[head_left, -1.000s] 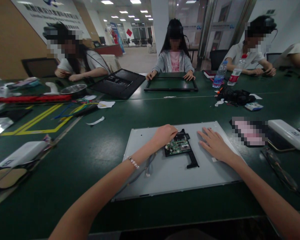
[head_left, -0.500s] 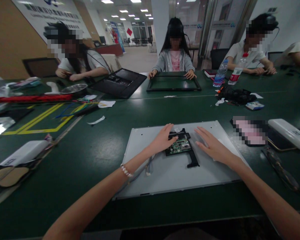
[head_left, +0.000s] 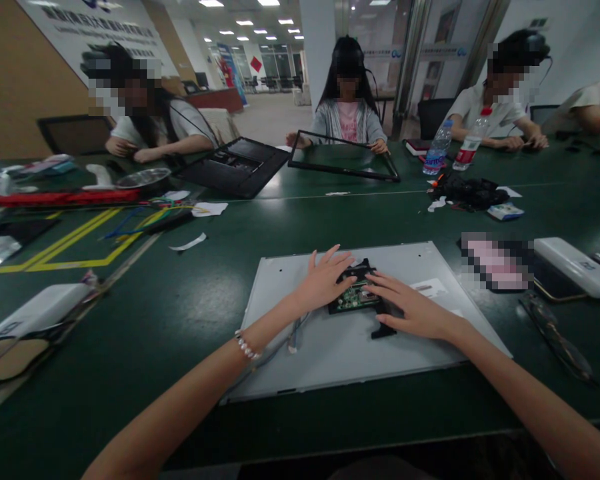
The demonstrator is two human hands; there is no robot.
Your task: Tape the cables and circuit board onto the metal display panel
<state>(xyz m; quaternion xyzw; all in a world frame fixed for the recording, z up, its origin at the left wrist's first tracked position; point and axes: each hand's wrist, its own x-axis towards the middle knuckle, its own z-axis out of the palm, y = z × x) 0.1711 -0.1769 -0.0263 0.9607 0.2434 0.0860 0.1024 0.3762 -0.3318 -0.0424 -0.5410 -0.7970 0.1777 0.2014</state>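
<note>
A flat light-grey display panel (head_left: 330, 360) lies on the table in front of me. At its middle sits a green circuit board (head_left: 351, 299) in a black bracket (head_left: 383, 331), partly covered by my fingers. My left hand (head_left: 323, 283) is over the board's left side, fingers spread, its thumb reaching over the board. From the right, my right hand (head_left: 414, 308) lies over the bracket with fingers stretched toward the board and thumb by the bracket's lower end. Whether the fingertips press on it, I cannot tell. A thin cable (head_left: 293, 337) runs across the panel near my left wrist.
Opposite, a person holds a black frame (head_left: 345, 175) beside a black back cover (head_left: 235, 167). On the right are a phone (head_left: 555, 277), a white power bank (head_left: 577, 267), glasses (head_left: 557, 337) and two bottles (head_left: 437, 150). Wires (head_left: 150, 223) lie on the left.
My right hand has moved left from beside the bracket to over it and the board's edge. My left hand's fingers have spread. The person opposite has raised one side of the black frame.
</note>
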